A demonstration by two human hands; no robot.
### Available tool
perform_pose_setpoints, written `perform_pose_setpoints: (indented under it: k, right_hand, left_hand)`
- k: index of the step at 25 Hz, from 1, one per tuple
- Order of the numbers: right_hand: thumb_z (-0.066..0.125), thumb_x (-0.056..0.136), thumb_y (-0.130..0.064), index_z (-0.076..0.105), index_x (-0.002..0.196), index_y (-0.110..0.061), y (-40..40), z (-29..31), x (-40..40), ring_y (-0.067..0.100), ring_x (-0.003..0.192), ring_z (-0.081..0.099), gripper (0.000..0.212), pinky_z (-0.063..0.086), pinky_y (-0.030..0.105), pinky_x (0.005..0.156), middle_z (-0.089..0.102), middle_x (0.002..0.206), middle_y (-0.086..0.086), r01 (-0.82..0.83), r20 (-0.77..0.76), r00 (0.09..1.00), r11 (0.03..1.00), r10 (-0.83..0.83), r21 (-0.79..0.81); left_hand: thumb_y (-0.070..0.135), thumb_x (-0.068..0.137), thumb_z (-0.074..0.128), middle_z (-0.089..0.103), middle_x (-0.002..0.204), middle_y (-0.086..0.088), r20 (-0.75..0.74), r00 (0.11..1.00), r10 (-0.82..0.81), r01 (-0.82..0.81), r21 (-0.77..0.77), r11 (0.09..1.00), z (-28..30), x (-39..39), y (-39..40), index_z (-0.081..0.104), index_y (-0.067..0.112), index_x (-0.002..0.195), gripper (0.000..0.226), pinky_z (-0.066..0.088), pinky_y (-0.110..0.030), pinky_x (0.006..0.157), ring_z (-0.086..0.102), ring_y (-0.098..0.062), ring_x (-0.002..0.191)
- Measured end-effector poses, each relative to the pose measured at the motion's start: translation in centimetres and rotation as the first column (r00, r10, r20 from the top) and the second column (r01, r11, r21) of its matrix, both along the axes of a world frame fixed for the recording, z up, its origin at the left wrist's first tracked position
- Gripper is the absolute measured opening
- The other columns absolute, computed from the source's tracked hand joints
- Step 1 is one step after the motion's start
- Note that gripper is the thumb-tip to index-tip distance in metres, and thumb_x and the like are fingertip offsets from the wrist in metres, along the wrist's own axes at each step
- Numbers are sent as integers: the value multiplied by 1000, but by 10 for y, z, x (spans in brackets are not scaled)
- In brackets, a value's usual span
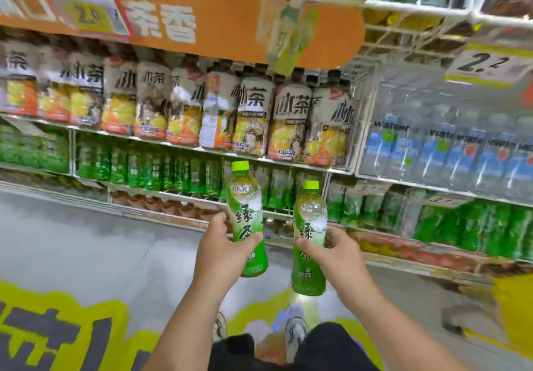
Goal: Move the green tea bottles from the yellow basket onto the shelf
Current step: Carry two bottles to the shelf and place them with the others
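The left hand (220,248) grips one green tea bottle (247,217) around its lower label, upright, cap up. Just beside it, the right hand (336,251) grips a second green tea bottle (309,238) at mid-body, slightly lower. Both bottles are held in the air before the shelf (184,194) of green bottles. At far right, the yellow basket (516,310) shows, blurred.

Head view, facing down, shelf (202,151) near
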State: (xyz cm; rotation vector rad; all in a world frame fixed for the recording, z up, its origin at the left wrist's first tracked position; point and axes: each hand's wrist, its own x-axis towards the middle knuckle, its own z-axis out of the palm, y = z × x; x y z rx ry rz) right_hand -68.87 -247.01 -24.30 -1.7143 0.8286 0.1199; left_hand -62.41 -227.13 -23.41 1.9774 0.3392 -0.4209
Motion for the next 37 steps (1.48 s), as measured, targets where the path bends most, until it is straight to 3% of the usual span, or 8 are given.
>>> perform_pose_setpoints:
  k: [5,15,18,22,25,27,31,37]
  right_hand:
    - [87,75,-34,73,105,-21,12,-67,37,14,86,75,35,62,44,83,78,93,-5,116,-56,992,993,-117,-15]
    - [83,76,-46,68,101,-19,-17,-200,128,26,88,71,39,58,45,78,73,93,6,163,-104,979,980,-174,-113]
    - [83,65,-56,64,126,-11,-30,-242,158,16,81,71,78,56,29,67,75,97,2,182,-82,977,973,-195,-142]
    - [81,81,-41,59,110,-15,-46,-273,196,12,85,63,44,39,2,52,67,101,-7,177,-68,980,978,-185,-111]
    - [80,82,-41,62,109,-17,-52,-280,222,18,93,68,40,56,21,77,70,101,-5,137,-65,986,974,-151,-182]
    - [80,75,-52,65,122,-14,-55,-287,238,19,98,71,62,56,29,87,73,112,-1,150,-59,983,949,-173,-276]
    - [75,64,-64,66,118,-15,-55,-305,261,23,92,70,73,60,34,80,69,111,5,184,-46,974,899,-220,-398]
    - [72,87,-30,60,119,-9,-61,-321,261,27,98,58,40,48,28,83,48,125,10,165,19,982,793,-190,-586]
  left_hand:
    - [28,76,87,65,96,22,-31,995,-96,97,10,995,-63,45,-7,55,33,107,45,53,-33,83,68,-12,97]
    - [28,76,88,73,104,9,16,986,-165,165,-5,986,-201,133,-32,54,37,108,47,59,-42,87,72,-8,92]
    - [27,76,88,72,101,10,40,984,-174,174,18,985,-239,156,-44,52,33,115,52,59,-40,83,70,1,80]
    - [35,70,88,75,89,11,101,979,-180,175,58,983,-276,179,-58,56,27,118,58,60,-38,80,73,-6,78]
    - [31,76,88,75,87,10,109,976,-190,185,61,981,-292,192,-65,56,27,116,51,57,-29,71,72,-7,77]
    - [29,77,87,75,88,8,121,973,-196,191,50,980,-300,200,-70,55,27,112,48,55,-28,67,72,-6,74]
    - [28,79,87,65,86,16,133,971,-199,198,24,980,-311,213,-81,47,28,114,53,45,-8,60,62,9,70]
    - [31,76,87,75,92,11,192,958,-211,207,40,977,-329,227,-92,60,26,108,42,53,-24,74,71,-8,84]
